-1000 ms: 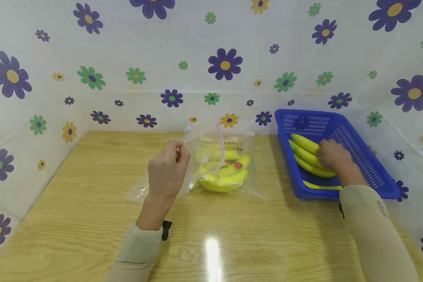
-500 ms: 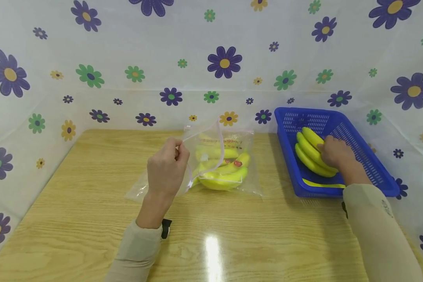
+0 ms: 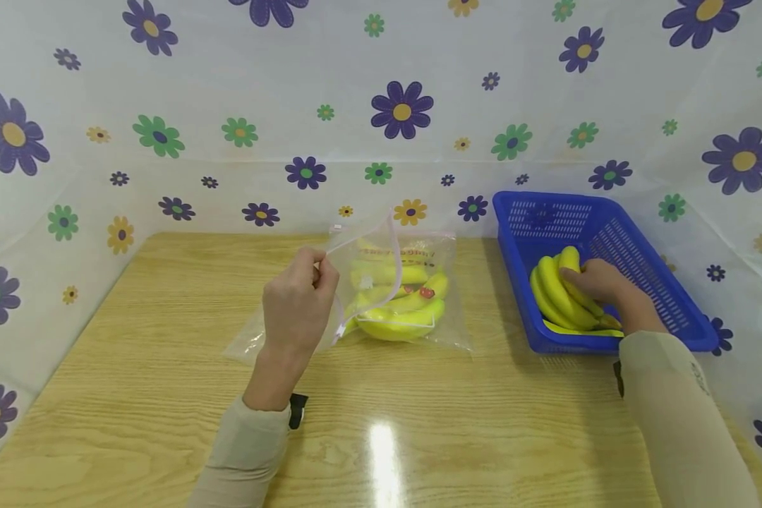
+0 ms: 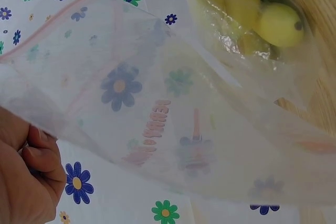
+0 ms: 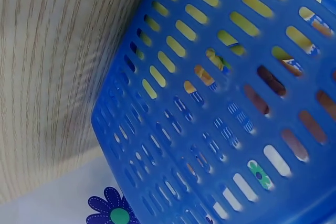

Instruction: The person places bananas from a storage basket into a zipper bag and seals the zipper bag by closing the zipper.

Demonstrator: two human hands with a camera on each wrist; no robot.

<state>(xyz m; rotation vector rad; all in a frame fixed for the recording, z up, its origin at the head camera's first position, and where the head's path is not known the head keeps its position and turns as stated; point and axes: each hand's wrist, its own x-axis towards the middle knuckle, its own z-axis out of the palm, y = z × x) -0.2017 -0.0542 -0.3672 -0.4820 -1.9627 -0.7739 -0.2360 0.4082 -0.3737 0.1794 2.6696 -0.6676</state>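
My left hand (image 3: pixel 298 300) pinches the edge of a clear zip bag (image 3: pixel 368 247) and holds its mouth raised and apart. Several yellow bananas (image 3: pixel 400 326) lie inside the bag, on the table. In the left wrist view, the curled left fingers (image 4: pixel 42 163) are at the lower left by the bag's edge, with the film stretched across the picture. To the right, my right hand (image 3: pixel 600 286) reaches into a blue basket (image 3: pixel 514 296) and grips a bunch of bananas (image 3: pixel 555 296) from its right side. The basket's slotted wall (image 5: pixel 226 95) mostly hides that hand in the right wrist view.
Another yellow banana (image 3: pixel 578 330) shows under the bunch, along the basket's near wall. The basket stands at the back right of the wooden table (image 3: pixel 165 395). A white flower-patterned sheet (image 3: pixel 260 70) rises behind the table and along both sides.
The right hand has turned the banana bunch in the basket, so it stands steeper and sits farther right and nearer the front wall. The left hand stays in place on the bag.
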